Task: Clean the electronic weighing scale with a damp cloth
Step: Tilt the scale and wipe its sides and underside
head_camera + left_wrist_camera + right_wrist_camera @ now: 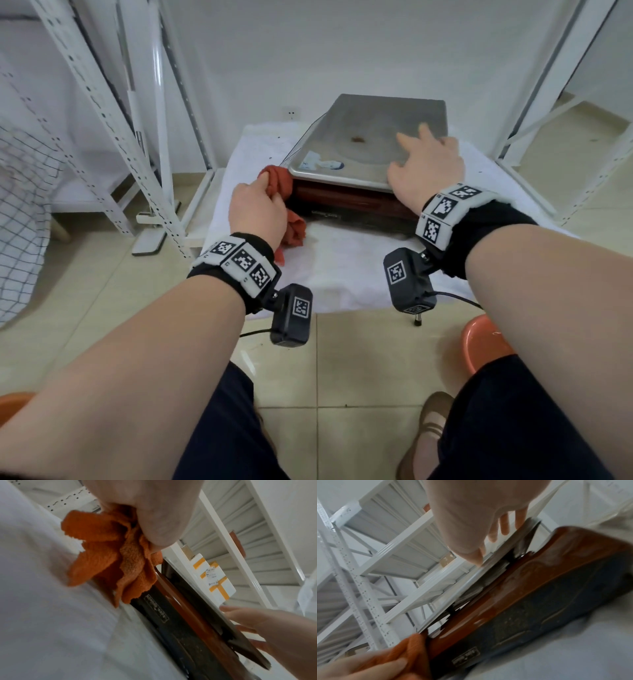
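A scale (pixel 370 150) sits on a white-covered desk (pixel 342 270), its steel pan (pixel 376 130) facing up. A brown spot (pixel 358 138) near the pan's middle suggests the top is not yet wiped, so much of the cleaning looks left to do. The left hand (pixel 255 210) is curled round a bunched orange cloth (pixel 281 181), pressing it to the scale's near left corner. The right hand (pixel 424 161) rests fingers spread on the pan's near right part, probably steadying it.
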Action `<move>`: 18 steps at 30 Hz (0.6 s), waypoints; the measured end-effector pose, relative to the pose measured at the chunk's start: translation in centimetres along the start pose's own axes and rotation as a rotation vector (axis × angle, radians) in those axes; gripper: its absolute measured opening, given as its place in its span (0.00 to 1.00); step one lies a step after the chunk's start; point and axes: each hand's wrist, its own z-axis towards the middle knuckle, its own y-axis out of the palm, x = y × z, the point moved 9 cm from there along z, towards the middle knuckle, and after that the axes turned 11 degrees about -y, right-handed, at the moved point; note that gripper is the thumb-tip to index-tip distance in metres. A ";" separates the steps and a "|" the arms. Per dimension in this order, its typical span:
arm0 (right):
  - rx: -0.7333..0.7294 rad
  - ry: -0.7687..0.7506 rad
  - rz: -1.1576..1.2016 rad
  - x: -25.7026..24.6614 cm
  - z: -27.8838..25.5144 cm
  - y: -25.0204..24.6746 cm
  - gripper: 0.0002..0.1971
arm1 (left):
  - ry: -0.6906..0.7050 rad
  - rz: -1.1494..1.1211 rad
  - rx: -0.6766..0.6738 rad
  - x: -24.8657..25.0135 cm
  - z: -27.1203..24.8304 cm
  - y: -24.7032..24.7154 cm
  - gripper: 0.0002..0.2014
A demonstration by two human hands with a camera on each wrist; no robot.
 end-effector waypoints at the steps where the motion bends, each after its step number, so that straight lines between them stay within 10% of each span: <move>1: -0.025 -0.031 0.019 -0.9 0.1 0.5 0.24 | -0.030 -0.028 -0.044 0.0 -0.2 0.5 0.11; 18: -0.078 -0.035 0.056 -1.8 0.1 2.3 0.20 | -0.299 -0.230 0.001 -1.6 1.0 1.6 0.11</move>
